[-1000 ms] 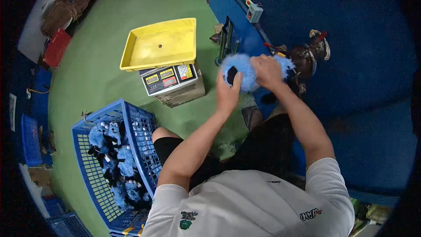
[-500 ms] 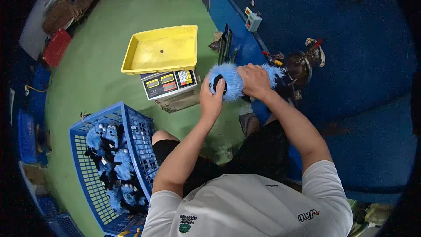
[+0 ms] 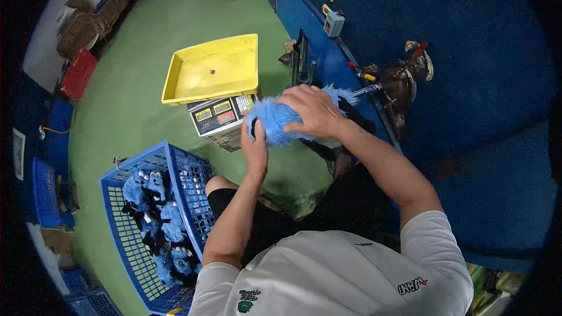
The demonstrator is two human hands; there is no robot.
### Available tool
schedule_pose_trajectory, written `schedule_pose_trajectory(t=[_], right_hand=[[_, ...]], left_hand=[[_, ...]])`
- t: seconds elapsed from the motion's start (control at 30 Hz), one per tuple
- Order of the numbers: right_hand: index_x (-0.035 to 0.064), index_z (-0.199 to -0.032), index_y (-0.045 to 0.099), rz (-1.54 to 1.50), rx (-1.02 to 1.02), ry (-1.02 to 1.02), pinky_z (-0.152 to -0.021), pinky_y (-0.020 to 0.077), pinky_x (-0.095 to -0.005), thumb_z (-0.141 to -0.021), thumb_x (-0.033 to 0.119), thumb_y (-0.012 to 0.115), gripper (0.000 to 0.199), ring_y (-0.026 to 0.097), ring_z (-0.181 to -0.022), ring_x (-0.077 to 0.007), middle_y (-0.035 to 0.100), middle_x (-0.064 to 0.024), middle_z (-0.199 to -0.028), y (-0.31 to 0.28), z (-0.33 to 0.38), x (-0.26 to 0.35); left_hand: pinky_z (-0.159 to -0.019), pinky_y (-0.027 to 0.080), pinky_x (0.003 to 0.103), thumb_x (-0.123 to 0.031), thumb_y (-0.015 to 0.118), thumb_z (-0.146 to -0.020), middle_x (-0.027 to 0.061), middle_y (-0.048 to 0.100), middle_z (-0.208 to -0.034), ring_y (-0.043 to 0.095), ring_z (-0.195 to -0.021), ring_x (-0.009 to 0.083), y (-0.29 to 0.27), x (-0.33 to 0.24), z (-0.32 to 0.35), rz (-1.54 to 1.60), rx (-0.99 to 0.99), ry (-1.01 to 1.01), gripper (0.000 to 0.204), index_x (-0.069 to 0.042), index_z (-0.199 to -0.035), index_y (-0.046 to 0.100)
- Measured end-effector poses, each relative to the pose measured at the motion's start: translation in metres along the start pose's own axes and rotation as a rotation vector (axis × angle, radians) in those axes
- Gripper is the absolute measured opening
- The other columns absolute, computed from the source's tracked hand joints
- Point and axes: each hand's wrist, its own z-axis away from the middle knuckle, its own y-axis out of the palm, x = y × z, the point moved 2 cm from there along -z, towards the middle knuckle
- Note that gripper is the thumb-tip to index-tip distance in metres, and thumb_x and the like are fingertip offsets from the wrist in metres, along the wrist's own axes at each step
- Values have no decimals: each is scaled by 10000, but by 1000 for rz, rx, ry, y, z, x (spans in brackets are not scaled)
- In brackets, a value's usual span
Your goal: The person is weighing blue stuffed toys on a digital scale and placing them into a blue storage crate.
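A fluffy blue plush toy [image 3: 275,118] is held between both my hands in front of me. My left hand [image 3: 255,151] grips its lower left end from below. My right hand [image 3: 313,111] lies over its top and right side. The toy's right end points toward a metal nozzle on a dark machine [image 3: 401,82] against the blue wall. Just behind the toy sits a weighing scale [image 3: 219,116] with a yellow tray [image 3: 213,70] on it.
A blue plastic crate [image 3: 158,222] holding several blue plush toys stands at my left on the green floor. A red crate [image 3: 78,73] and cardboard boxes [image 3: 88,23] lie at the far left. A blue panel wall [image 3: 468,52] runs along the right.
Both hands have carried the plush toy leftward, away from the machine and toward the scale. The view has shifted with my head.
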Motion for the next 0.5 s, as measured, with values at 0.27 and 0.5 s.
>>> schedule_pose_trajectory(t=[0.27,0.5], right_hand=[[85,-816,577,345,16,496,-540,372,-503,-1010,340,496,330,486,-509,-385,568,-130,-610,-35,50,-91],[103,-809,551,320,145,596,-524,397,-509,-1017,385,467,361,579,-576,-419,662,-140,-692,-36,46,-96]], left_hand=[[-893,477,391,-284,670,-929,205,538,-1182,576,-941,333,86,-2,0,-397,244,313,542,-44,-1388,512],[-871,481,380,-269,693,-909,189,548,-1172,575,-922,312,68,-4,-15,-272,137,259,509,-72,-1359,563]])
